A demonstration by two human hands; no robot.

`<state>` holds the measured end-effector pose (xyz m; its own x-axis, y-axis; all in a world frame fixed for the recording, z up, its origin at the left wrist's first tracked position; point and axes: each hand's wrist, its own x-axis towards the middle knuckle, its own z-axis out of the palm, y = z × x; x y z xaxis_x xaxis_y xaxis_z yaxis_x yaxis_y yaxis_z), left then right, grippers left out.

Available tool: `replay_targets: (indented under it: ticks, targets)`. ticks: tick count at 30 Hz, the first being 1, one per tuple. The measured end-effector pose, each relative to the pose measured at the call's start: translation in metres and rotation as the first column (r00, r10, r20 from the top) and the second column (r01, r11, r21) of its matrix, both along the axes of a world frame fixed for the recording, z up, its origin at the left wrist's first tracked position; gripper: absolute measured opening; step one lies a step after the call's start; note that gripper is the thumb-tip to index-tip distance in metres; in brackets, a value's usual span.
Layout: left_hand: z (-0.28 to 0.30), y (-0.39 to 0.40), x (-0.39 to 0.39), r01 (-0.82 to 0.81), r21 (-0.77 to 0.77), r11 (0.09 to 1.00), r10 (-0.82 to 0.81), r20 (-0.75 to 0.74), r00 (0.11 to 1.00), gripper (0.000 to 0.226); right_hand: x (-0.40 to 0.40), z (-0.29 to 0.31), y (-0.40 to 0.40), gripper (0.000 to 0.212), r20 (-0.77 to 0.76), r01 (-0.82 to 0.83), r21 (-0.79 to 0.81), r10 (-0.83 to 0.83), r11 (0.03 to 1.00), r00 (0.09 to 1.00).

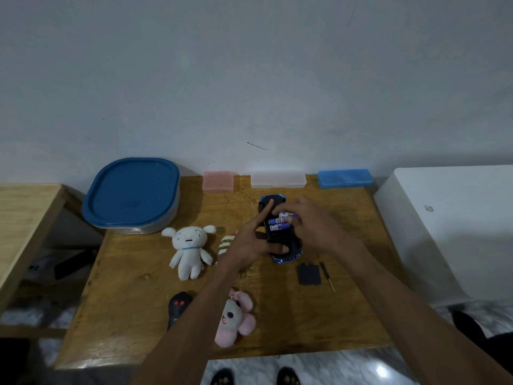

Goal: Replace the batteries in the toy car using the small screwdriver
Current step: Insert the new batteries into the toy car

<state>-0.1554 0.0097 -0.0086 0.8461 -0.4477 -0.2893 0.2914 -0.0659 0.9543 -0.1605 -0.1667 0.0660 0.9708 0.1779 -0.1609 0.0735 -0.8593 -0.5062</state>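
Pink plush toy [236, 318], lying near the front edge of the wooden desk [125, 315], with a black remote control [177, 308] bearing two red buttons just to its left. White plush dog [190, 250], further back, left of centre. Toy car [277, 232] — blue-trimmed, black underside turned up, battery compartment open — held above the middle of the desk. Left hand [249, 245] grips the car from its left side, thumb curled at the near end, forefinger stretched along the underside. Right hand [308, 223] over the compartment, fingers pinched together on a purple-and-white battery [286, 214]; two more batteries [279, 224] sit in the slots just below it. Black battery cover [308, 274], flat on the desk near the car, right of it; small screwdriver [327, 276] just beside the cover, apart from both hands. Along the wall — large container with blue lid [131, 194], pink box [218, 181], clear box [278, 179], blue box [345, 178].
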Motion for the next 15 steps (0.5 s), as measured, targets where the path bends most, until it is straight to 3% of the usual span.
replay_targets:
  ticks: [3, 5, 9, 15]
  targets:
    - [-0.001, 0.001, 0.000, -0.011, 0.012, 1.000, 0.011, 0.015, 1.000, 0.111, -0.006, -0.004, 0.001, 0.029, 0.008, 0.170, 0.308, -0.181, 0.936, 0.983]
    - [-0.001, 0.002, 0.001, -0.014, 0.018, 1.000, 0.013, 0.033, 0.999, 0.111, -0.008, -0.008, 0.003, 0.024, -0.033, 0.273, 0.422, -0.286, 0.864, 0.958]
    - [-0.002, 0.004, 0.004, -0.021, 0.042, 0.999, 0.017, 0.076, 0.997, 0.112, -0.011, -0.024, 0.003, 0.021, -0.040, 0.370, 0.423, -0.391, 0.827, 0.919]
    - [-0.003, 0.003, 0.005, -0.032, 0.054, 0.998, 0.025, 0.117, 0.993, 0.112, -0.014, -0.041, 0.008, 0.018, 0.080, 0.420, 0.358, -0.476, 0.834, 0.876]
